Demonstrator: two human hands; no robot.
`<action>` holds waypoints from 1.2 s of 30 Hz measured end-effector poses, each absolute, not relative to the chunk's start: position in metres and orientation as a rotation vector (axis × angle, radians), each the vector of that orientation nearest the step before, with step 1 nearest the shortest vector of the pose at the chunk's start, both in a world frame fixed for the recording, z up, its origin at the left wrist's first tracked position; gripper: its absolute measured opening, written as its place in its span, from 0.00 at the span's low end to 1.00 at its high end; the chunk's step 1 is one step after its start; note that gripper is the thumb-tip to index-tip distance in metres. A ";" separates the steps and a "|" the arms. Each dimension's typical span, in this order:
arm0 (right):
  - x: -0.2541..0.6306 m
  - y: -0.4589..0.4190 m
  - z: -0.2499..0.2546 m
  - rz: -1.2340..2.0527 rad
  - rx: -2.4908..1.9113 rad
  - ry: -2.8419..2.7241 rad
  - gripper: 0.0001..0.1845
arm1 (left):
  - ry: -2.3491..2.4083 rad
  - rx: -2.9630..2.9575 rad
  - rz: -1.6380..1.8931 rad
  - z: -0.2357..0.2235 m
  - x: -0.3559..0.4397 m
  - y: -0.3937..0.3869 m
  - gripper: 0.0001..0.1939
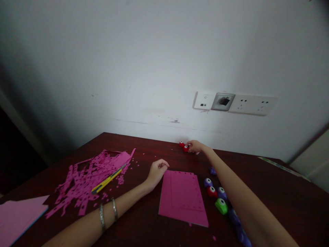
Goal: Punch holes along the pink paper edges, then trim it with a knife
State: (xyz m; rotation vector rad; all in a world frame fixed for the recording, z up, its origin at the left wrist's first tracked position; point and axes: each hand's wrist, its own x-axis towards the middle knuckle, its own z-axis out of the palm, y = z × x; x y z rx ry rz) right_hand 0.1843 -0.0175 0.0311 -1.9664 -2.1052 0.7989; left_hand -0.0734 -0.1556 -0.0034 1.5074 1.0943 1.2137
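My left hand [157, 173] rests on the table with its fingers loosely curled, close to the upper left corner of a pink sheet of paper [180, 195]. Nothing shows in its fingers. Along the sheet's top and right side run small punched shapes. At the back of the table, by the wall, my right hand [195, 146] has its fingers closed on a red craft punch [185, 148]. Another red punch [181, 144] sits just left of it. Beneath my right forearm lie several more punches, among them a green one [221, 206] and a purple one [208, 182].
Left of my left hand, a yellow utility knife [109, 180] lies against a heap of punched pink paper strips [89, 178]. Tiny pink cut-outs are scattered around it. Lighter pink sheets [20, 216] lie at the near left. A wall with sockets [246, 104] bounds the table's back.
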 end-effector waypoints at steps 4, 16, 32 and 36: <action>0.185 -0.020 0.031 0.808 -1.945 -2.085 0.17 | 1.101 1.500 1.215 -0.003 -0.073 -0.156 0.06; 0.172 -0.066 0.041 0.643 -1.804 -1.810 0.10 | 1.090 1.591 1.178 -0.006 -0.074 -0.155 0.05; 0.116 -0.258 0.060 0.592 -1.728 -1.543 0.11 | 1.208 2.179 0.629 0.012 -0.080 -0.163 0.26; 0.101 -0.288 0.053 0.534 -1.732 -1.588 0.12 | 1.201 2.205 0.562 0.017 -0.078 -0.161 0.24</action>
